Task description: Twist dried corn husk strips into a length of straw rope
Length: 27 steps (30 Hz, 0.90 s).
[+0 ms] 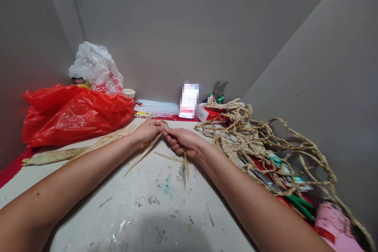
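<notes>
Both my hands meet at the middle of the stained work table [138, 212]. My left hand [147, 132] is closed around pale dried straw strips [141, 155] that trail down to the left. My right hand [184, 141] pinches the same strips at their upper end, with a short strip hanging below its palm. The fingertips of both hands touch around a small braided bit. More long pale husk strips [97, 143] lie on the table to the left of my left hand.
A red plastic bag [73, 114] and a white plastic bag [96, 67] sit at the back left. A tangled braided straw rope [265, 141] covers the right side. Green-handled shears [219, 92], a paper cup [129, 93] and clear sticks [156, 107] stand by the grey wall.
</notes>
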Motion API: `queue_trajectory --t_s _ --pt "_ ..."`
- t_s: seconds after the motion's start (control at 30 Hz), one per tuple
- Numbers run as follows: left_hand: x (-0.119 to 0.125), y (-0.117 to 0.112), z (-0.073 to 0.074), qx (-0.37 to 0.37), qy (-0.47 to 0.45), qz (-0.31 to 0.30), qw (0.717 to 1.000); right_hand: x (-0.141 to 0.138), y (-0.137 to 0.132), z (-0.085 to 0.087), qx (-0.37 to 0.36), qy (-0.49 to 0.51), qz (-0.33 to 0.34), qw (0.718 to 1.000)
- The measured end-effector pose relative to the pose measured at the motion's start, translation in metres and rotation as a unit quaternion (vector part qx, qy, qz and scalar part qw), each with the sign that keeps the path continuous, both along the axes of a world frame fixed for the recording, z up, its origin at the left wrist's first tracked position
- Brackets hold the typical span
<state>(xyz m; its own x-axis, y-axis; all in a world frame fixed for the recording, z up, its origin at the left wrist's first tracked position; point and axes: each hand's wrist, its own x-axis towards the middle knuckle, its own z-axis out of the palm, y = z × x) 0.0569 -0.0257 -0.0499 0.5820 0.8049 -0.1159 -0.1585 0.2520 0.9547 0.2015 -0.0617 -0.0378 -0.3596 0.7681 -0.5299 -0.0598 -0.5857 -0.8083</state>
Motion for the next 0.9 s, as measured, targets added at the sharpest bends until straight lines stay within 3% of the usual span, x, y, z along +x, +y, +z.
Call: queue_trajectory --t_s 0.23,0.47,0.67,0.8,0.9 --pt "0.001 0.0 0.006 0.053 0.044 0.019 0.997 0.0 0.001 0.0 0.005 0.015 -0.002 1.0" --pt "0.0 0.0 0.012 0.097 0.16 0.061 0.98 -0.004 -0.002 -0.001 0.021 -0.01 -0.064 0.998" --pt "-0.003 0.0 0.014 0.07 0.195 0.02 0.978 -0.008 -0.004 0.0 0.024 -0.008 -0.091 0.996" --pt "-0.003 -0.007 0.018 0.105 0.2 0.002 0.974 -0.01 -0.005 0.0 0.01 0.019 -0.094 0.995" --pt "-0.002 -0.011 0.018 0.167 0.252 0.002 0.953 -0.011 -0.006 -0.001 -0.006 0.03 -0.112 0.993"
